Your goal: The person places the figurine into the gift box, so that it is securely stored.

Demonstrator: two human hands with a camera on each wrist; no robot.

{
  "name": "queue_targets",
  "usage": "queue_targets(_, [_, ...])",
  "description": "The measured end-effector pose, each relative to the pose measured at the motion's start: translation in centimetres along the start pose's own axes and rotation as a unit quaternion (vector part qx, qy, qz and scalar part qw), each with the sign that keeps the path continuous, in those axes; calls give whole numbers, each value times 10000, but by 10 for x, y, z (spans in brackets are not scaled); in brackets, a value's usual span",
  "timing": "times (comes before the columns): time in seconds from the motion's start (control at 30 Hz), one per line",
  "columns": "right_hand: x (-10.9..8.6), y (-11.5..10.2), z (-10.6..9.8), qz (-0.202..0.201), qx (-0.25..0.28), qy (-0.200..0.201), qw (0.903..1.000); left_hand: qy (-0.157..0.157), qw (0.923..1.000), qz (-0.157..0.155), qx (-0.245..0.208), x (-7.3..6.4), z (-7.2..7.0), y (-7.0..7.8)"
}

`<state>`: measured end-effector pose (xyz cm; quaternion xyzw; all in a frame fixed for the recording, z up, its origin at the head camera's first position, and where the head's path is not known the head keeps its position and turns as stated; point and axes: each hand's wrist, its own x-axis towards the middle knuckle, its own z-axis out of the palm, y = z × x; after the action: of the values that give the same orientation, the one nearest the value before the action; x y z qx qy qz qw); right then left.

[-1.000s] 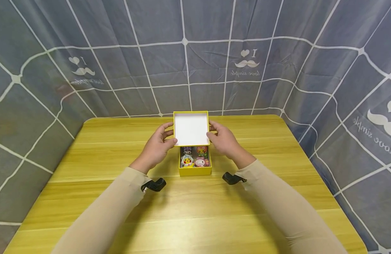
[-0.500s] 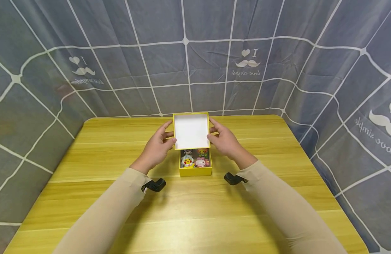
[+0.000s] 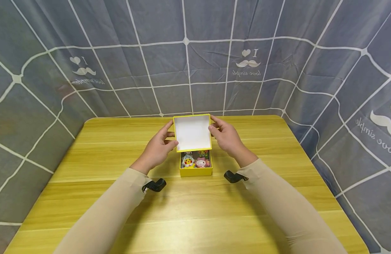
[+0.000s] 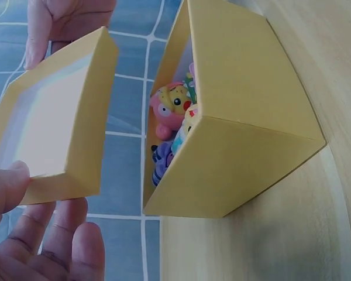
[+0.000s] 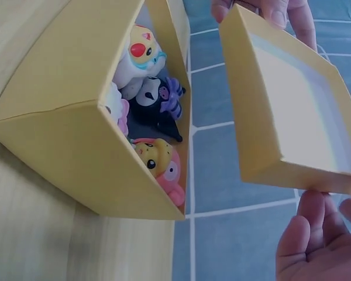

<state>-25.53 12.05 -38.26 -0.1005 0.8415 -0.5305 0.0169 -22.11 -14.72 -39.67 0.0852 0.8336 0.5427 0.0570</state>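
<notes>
A yellow box lid (image 3: 193, 133) with a white inside is held tilted above and behind the yellow box (image 3: 196, 172). My left hand (image 3: 158, 148) grips the lid's left side, thumb on the rim and fingers behind it. On the opposite side my right hand (image 3: 226, 138) pinches the lid's edge near the thumb. Inside the box sit several small cartoon figurines (image 3: 201, 162); the back ones are partly hidden by the lid. The right wrist view shows a black-and-purple figurine (image 5: 155, 99) and a pink-hooded yellow figurine (image 5: 161, 167). A gap separates lid and box in both wrist views.
The box stands on a wooden table (image 3: 189, 218). A grey curtain (image 3: 208, 63) with white grid lines hangs behind the table's far edge and along both sides. Black wrist-camera mounts (image 3: 155, 185) jut inward from both sleeves.
The lid has come down slightly and tilted, its lower edge covering more of the back figurines. My right hand has shifted a little up along the lid's side. The box stays put.
</notes>
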Motion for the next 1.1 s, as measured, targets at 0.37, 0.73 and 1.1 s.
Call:
queue_targets(0.37, [0,0,-2,-97,192,-59,9998,287,9989,102,344,-1,-1,5])
queue_targets(0.73, [-6,-2,-7,-299,-3,293,9991,574,9980,179,174,-4,-2,13])
queue_targets(1.1, [-10,-1,-8,-552,-30,282,9981,874,9957,225,190,-4,-1,16])
